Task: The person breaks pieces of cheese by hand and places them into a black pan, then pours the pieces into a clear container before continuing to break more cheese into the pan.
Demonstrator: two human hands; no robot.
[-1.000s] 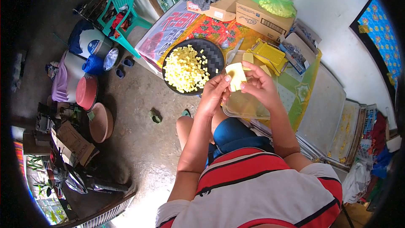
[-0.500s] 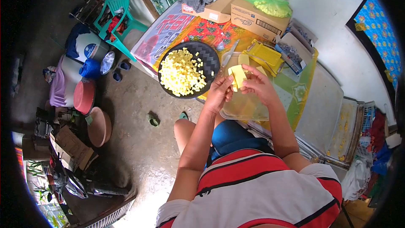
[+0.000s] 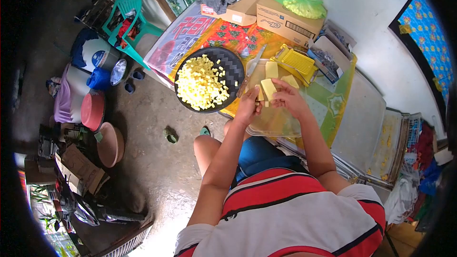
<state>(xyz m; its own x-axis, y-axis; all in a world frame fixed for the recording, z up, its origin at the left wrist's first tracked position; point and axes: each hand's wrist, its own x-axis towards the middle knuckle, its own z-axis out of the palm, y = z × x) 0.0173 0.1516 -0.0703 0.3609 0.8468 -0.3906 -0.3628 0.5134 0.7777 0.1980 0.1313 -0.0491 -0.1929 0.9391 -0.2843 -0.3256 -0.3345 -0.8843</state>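
Observation:
My left hand [image 3: 248,108] is closed on a pale yellow slab [image 3: 259,93], its thumb along the edge. My right hand [image 3: 289,100] pinches another flat yellow slab [image 3: 268,89] close beside it. Both hands are above a clear plastic tray [image 3: 273,129]. More yellow slabs lie toward the tray's far side, one [image 3: 271,70] in plain sight and another [image 3: 291,81] partly behind my right fingers. A knife [image 3: 256,61] rests along the tray's left edge, handle toward me. Left of it, a black round platter [image 3: 232,62] carries a heap of small yellow cut pieces [image 3: 200,83].
A yellow slotted plastic rack [image 3: 296,64] stands behind the tray. Cardboard boxes [image 3: 285,21], a green plastic bag [image 3: 297,0] and an open box [image 3: 328,59] line the wall. Left on the floor are a green chair [image 3: 128,16] and basins [image 3: 110,145].
The slabs between my hands have come apart, my right hand shifting slightly away from the left. The view has moved a little.

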